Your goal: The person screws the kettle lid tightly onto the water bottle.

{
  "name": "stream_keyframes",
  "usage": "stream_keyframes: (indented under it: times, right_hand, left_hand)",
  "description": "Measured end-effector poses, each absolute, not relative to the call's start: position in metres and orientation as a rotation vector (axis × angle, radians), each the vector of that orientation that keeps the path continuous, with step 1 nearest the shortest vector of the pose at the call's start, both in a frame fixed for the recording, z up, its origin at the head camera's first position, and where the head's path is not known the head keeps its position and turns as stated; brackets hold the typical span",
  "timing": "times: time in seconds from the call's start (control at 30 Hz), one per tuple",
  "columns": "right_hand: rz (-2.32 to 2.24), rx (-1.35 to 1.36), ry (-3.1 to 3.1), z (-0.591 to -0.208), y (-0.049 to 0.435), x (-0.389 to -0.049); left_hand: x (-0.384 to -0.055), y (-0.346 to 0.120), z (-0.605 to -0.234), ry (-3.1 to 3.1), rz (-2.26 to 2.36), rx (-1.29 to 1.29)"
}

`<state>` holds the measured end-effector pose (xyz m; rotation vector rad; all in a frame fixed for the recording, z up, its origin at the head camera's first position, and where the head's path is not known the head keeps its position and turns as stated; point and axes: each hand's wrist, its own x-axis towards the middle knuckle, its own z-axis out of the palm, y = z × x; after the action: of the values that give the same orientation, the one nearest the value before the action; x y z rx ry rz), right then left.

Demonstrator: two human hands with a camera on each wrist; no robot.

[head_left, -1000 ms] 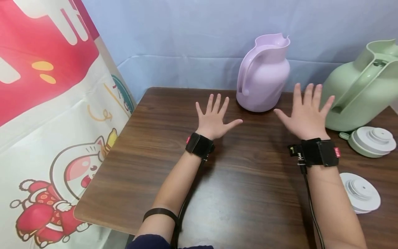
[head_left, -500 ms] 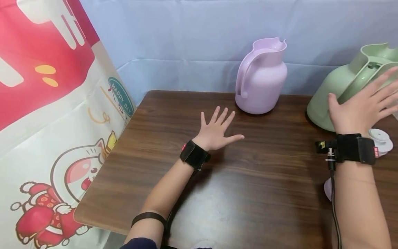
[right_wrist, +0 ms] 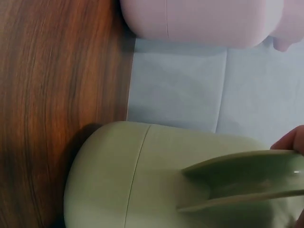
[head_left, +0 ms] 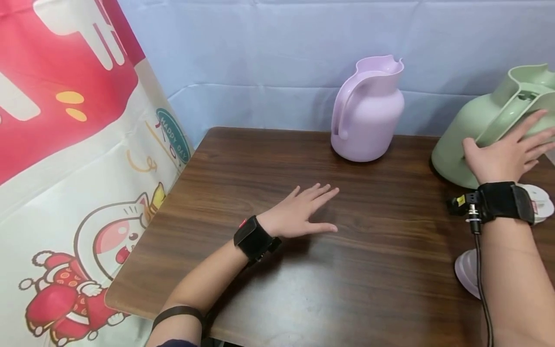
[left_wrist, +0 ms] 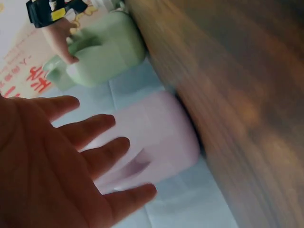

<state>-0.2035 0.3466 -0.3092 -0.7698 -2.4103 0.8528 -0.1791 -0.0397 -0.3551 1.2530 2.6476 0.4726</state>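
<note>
At the right back stands a light green jug [head_left: 459, 127] without its lid, spout upright. My right hand [head_left: 503, 154] is at its handle, fingers spread and nearly straight, with the thumb to the left. In the right wrist view the thumb [right_wrist: 290, 140] shows beside the green handle [right_wrist: 247, 173]; most of that hand is out of frame. My left hand [head_left: 299, 212] hovers palm down over the table, fingers extended, holding nothing. A pale purple jug [head_left: 368, 120], also lidless, stands at the back; in the left wrist view it appears beyond the left fingers [left_wrist: 102, 156].
Behind the right wrist sits a white lid [head_left: 542, 202], partly hidden. A purple lid [head_left: 465, 272] lies nearer, partly covered by the right forearm. The wooden table [head_left: 208, 207] meets a pale blue cloth [head_left: 243, 62] at the back and a printed cloth [head_left: 108, 193] at left.
My right hand has moved right, from between the jugs to the green jug's handle. My left hand has drawn back toward the near edge and turned, its fingers now pointing right.
</note>
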Motion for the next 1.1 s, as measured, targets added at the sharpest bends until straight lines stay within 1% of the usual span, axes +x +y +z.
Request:
stream_keyframes:
  times: [0.37,0.67,1.1]
  right_hand:
    - [0.948,-0.659,-2.452,-0.309,0.337,-0.191]
    - [1.030,-0.506,-2.508,-0.310,0.327,-0.168]
    - [1.059,-0.370,-2.525,-0.315,0.319,-0.150]
  left_hand:
    - [-0.179,-0.043,-0.355,2.568,0.636,1.402]
    - [-0.180,-0.045,-0.356,2.565,0.658,1.376]
    - [-0.180,-0.048,-0.356,2.584,0.670,1.370]
